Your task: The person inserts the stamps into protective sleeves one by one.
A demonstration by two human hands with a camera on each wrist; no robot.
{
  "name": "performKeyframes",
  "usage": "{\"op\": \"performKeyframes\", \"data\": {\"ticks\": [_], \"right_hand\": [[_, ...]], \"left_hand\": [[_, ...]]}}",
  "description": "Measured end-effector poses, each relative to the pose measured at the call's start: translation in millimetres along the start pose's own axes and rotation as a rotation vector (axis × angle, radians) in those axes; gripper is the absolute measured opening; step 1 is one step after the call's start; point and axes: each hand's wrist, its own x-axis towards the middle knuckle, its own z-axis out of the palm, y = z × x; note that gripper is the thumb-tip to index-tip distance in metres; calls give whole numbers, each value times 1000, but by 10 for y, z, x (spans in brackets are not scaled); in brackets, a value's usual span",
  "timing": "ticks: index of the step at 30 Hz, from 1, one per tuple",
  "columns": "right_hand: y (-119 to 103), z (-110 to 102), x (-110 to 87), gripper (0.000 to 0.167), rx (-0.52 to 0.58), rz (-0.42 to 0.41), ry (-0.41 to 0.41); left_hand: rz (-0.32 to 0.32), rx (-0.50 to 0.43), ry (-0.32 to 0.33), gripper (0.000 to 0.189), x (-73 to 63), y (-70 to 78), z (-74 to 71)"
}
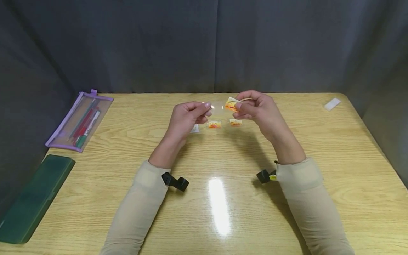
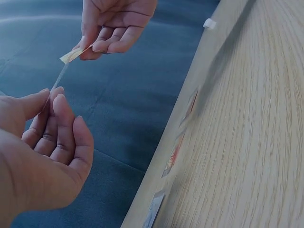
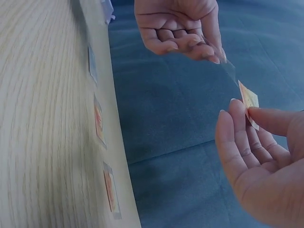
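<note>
My left hand (image 1: 188,115) pinches one end of a small clear plastic sleeve (image 1: 218,107) between thumb and forefinger. Between the thumb and fingers of my right hand (image 1: 259,108) is a stamp-like paper piece (image 1: 231,104), printed yellow and orange. Both are held up above the far part of the table. In the right wrist view the paper piece (image 3: 249,102) is right at the free end of the sleeve (image 3: 229,70). Below the hands lie two similar orange pieces (image 1: 214,124) and a greyish one (image 1: 195,129), partly behind the left hand.
A purple-edged mesh zip pouch (image 1: 79,122) with pens in it lies at the left back. In front of it is a dark green case (image 1: 36,198). A small white block (image 1: 332,104) lies at the right back of the wooden table (image 1: 344,159). Dark curtains (image 1: 153,46) hang behind.
</note>
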Motion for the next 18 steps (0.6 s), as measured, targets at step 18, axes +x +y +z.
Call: {"op": "performKeyframes", "data": {"ticks": [18], "right_hand": [[-9, 33, -11, 14, 9, 10, 19]], "left_hand": [[33, -76, -18, 20, 5, -28, 13]]}}
